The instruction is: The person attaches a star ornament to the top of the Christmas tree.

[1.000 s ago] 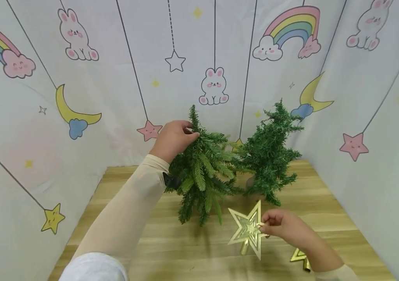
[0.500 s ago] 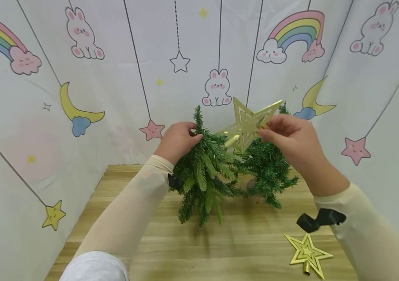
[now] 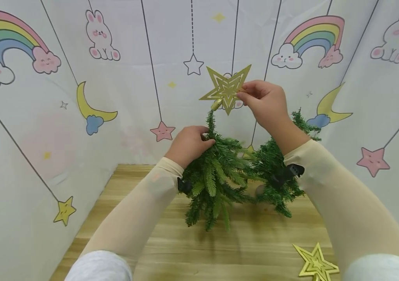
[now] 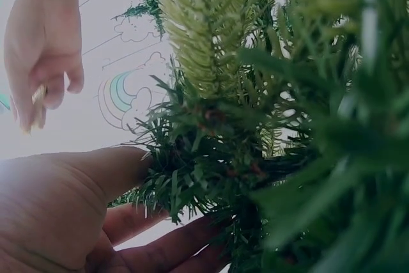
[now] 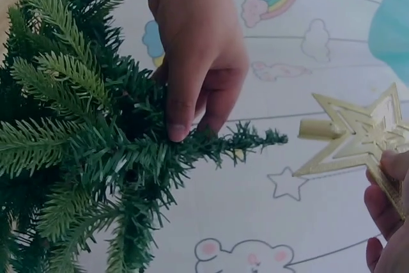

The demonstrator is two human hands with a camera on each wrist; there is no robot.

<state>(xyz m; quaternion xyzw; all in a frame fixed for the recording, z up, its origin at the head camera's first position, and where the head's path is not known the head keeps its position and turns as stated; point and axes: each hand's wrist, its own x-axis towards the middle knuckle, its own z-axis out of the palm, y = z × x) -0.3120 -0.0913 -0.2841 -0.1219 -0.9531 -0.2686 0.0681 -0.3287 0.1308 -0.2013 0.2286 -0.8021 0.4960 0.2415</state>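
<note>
In the head view my left hand (image 3: 191, 145) pinches the upper stem of the nearer green tree (image 3: 217, 168), thumb in front. My right hand (image 3: 266, 102) holds a gold star (image 3: 228, 89) by one side point, between thumb and fingers. The star's short tube (image 3: 216, 104) is tilted just above the tree's tip. A small gap separates the tube (image 5: 318, 128) from the tip (image 5: 276, 137) in the right wrist view. Needles partly hide the left fingers (image 4: 137, 222) in the left wrist view.
A second green tree (image 3: 273, 164) stands behind to the right, partly covered by my right forearm. Another gold star (image 3: 316, 264) lies on the wooden table (image 3: 171, 249) near the front right. A printed cloth (image 3: 125, 89) hangs behind and at the sides.
My right hand has carried the gold star up from low over the table, then left to above the nearer tree's tip. My left hand keeps its grip on the stem. The head view has shifted slightly.
</note>
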